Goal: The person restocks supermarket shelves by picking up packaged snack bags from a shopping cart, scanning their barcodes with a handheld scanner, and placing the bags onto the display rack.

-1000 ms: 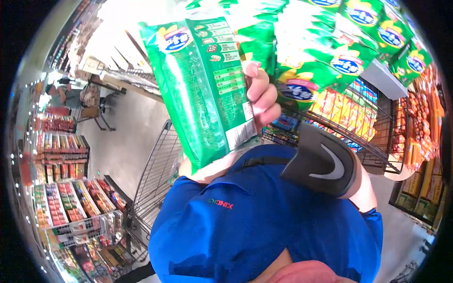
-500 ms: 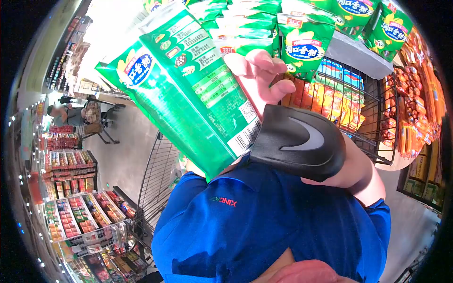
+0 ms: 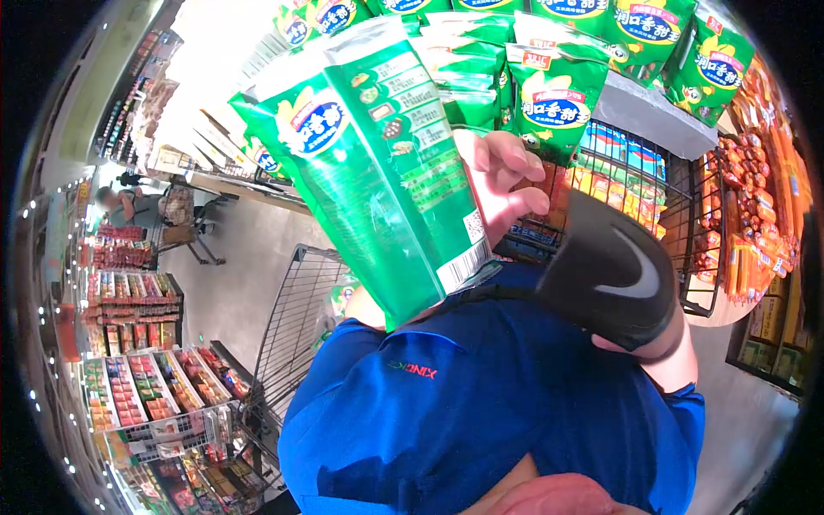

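A large green packet [image 3: 369, 180] with a printed back and a barcode is held up, tilted, in front of my chest. My left forearm [image 3: 365, 309] reaches up behind its lower end, and the packet hides my left hand. At the packet's right edge is my right hand [image 3: 506, 176], fingers loosely bent and apart, its palm side partly covered by the packet. Part of another green packet [image 3: 264, 157] shows behind the upper left edge. Similar green packets, one of them a small front packet [image 3: 554, 99], are stacked just beyond my hands.
A wire rack [image 3: 691, 215] with orange and yellow packs stands right of my hand, near red-wrapped snacks [image 3: 755, 197]. A shopping cart [image 3: 296, 300] is at my left. Shelves of goods [image 3: 159, 386] line the far left; a person [image 3: 129, 206] is beside another cart.
The packet tilted left and came nearer, then moved back up and right. My right hand's fingers have gone from resting at the packet's edge to spread apart beside it.
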The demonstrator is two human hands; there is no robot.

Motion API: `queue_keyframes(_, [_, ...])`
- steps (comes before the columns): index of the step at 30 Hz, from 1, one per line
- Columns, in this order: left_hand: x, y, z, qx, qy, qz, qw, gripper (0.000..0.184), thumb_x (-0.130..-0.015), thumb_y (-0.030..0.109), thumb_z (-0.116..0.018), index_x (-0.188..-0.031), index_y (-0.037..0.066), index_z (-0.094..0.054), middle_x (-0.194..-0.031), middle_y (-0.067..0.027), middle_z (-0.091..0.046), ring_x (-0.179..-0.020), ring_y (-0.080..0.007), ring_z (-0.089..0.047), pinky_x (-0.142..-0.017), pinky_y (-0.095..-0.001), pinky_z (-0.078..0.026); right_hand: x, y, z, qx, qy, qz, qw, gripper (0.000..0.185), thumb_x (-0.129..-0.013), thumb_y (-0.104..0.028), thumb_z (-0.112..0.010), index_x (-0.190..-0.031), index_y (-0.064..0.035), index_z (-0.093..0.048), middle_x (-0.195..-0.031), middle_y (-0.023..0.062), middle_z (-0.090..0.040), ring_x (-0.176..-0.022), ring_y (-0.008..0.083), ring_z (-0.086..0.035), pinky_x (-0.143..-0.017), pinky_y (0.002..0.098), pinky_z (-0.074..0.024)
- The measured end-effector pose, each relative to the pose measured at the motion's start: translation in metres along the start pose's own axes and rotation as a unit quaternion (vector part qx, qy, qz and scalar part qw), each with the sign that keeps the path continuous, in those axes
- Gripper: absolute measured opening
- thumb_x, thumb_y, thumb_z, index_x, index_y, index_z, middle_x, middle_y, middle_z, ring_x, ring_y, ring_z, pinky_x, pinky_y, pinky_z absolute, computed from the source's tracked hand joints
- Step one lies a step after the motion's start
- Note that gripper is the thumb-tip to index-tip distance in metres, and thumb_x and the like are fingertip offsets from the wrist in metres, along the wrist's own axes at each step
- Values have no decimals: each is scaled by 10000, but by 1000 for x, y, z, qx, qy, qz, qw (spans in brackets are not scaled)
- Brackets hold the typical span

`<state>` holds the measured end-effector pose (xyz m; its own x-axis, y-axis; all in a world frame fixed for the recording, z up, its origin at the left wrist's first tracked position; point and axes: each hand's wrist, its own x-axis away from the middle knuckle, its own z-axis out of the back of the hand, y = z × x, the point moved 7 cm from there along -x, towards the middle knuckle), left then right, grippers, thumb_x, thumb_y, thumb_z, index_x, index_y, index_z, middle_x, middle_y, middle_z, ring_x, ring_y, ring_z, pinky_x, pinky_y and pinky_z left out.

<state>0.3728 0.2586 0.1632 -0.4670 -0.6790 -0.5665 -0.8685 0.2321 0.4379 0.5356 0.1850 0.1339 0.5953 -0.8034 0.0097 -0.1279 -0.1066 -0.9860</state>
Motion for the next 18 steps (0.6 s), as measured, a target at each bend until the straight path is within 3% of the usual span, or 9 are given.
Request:
queue_keyframes(4, [13,-4,14,-29,51,0,998,268,-938,345,-497,-1028,96,-538,-1077,-142,-531,-1035,-319,-493,-809,-498,-463,32,29,25,-69,117,-99,986,627,-716,-150,-751,-1273,-2,-503,-1146,136,-603,-1039,228,-590,-908,332,-457])
queue_keyframes(7, [26,-7,20,38,-119,108,986,400,-950,446,-398,-1039,62,-473,-936,-202,-570,-711,-348,-571,-592,-455,-428,26,28,28,-117,160,-130,972,619,-715,-155,-748,-1267,-4,-511,-1131,141,-609,-1027,242,-602,-897,335,-467])
queue_keyframes(9, [46,5,19,-41,91,78,992,406,-934,445,-429,-1029,52,-473,-865,-216,-579,-609,-338,-564,-566,-428,-452,-5,-23,-2,156,-32,64,985,560,-780,-164,-698,-1281,-7,-504,-1112,120,-605,-972,193,-604,-836,288,-477])
queue_keyframes(10, [55,8,27,-100,150,62,982,398,-923,434,-466,-1030,50,-473,-865,-220,-581,-594,-329,-565,-563,-411,-465,-7,-23,0,155,-30,63,985,560,-780,-164,-698,-1281,-7,-504,-1112,120,-605,-972,193,-604,-836,288,-477])
queue_keyframes(12, [64,7,31,-169,220,-4,961,530,-796,109,-717,-1236,9,-438,-1126,-125,-588,-1017,-221,-607,-868,-358,-518,-7,-7,-5,129,-81,-41,988,702,-771,-72,-710,-1380,-5,-368,-1291,106,-527,-1175,180,-516,-1015,329,-393])
queue_keyframes(13, [51,4,17,-259,241,14,935,537,-809,76,-690,-1264,1,-416,-1160,-128,-578,-1041,-217,-594,-888,-354,-504,-7,-8,-10,128,-79,-44,988,702,-771,-72,-710,-1380,-5,-368,-1291,106,-527,-1175,180,-516,-1015,329,-393])
queue_keyframes(16, [28,-7,0,-349,270,68,895,516,-835,-21,-601,-1304,-6,-385,-1241,-119,-545,-1116,-196,-544,-940,-340,-457,-15,-11,-16,-239,59,-78,966,575,-828,-74,-631,-1354,-11,-409,-1133,97,-608,-1018,187,-592,-896,305,-476])
queue_keyframes(17, [20,-14,-2,-326,243,76,911,507,-840,-29,-590,-1303,-6,-385,-1243,-116,-543,-1125,-192,-534,-954,-338,-440,-18,-27,-13,-12,11,49,999,505,-810,-73,-654,-1281,-15,-479,-1099,97,-620,-990,177,-603,-871,305,-485])
queue_keyframes(18, [13,-18,-6,-302,215,85,925,498,-846,-38,-578,-1303,-5,-385,-1245,-112,-542,-1133,-188,-524,-968,-335,-423,-18,-28,-12,-9,12,51,999,505,-810,-73,-654,-1281,-15,-479,-1099,97,-620,-990,177,-603,-871,305,-485])
